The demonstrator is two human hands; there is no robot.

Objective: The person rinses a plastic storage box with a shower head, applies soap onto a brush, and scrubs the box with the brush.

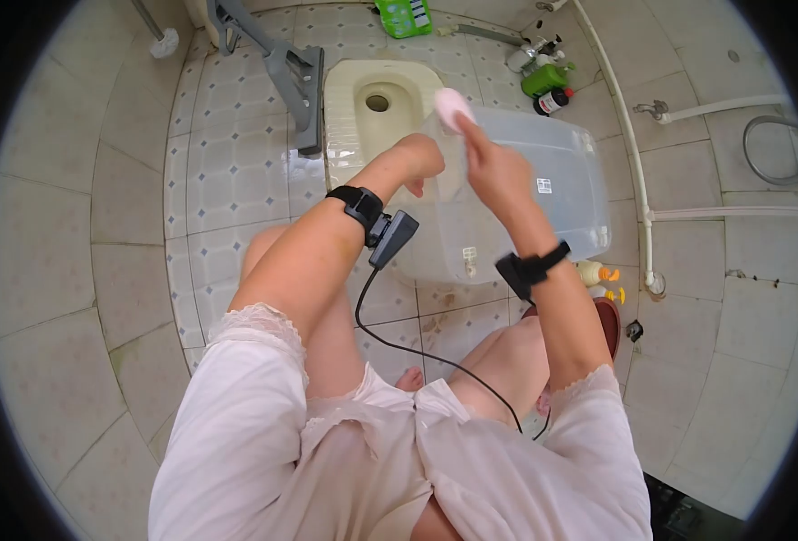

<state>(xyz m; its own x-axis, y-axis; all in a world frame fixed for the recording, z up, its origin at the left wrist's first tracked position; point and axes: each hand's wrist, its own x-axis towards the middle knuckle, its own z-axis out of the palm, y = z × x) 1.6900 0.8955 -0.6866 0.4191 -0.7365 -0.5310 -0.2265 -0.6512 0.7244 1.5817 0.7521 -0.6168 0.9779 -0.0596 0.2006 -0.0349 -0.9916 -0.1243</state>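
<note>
A large translucent plastic bin [566, 167] lies on the tiled floor in front of me, with small stickers on its side. My right hand [498, 171] is closed round a pink object [453, 110], perhaps a brush or sponge, above the bin's left part. Near the bin's left edge is my left hand [421, 160], its fingers curled down and mostly hidden, so what it touches cannot be made out. Both forearms wear black straps; a cable hangs from the left one.
A squat toilet [337, 117] is set in the floor beyond my left hand. Left of it stands a grey mop-like tool [309, 99]. Green and white bottles [543, 81] are at the back right, with a green bag [405, 16] behind. Pipes [638, 171] run along the right wall.
</note>
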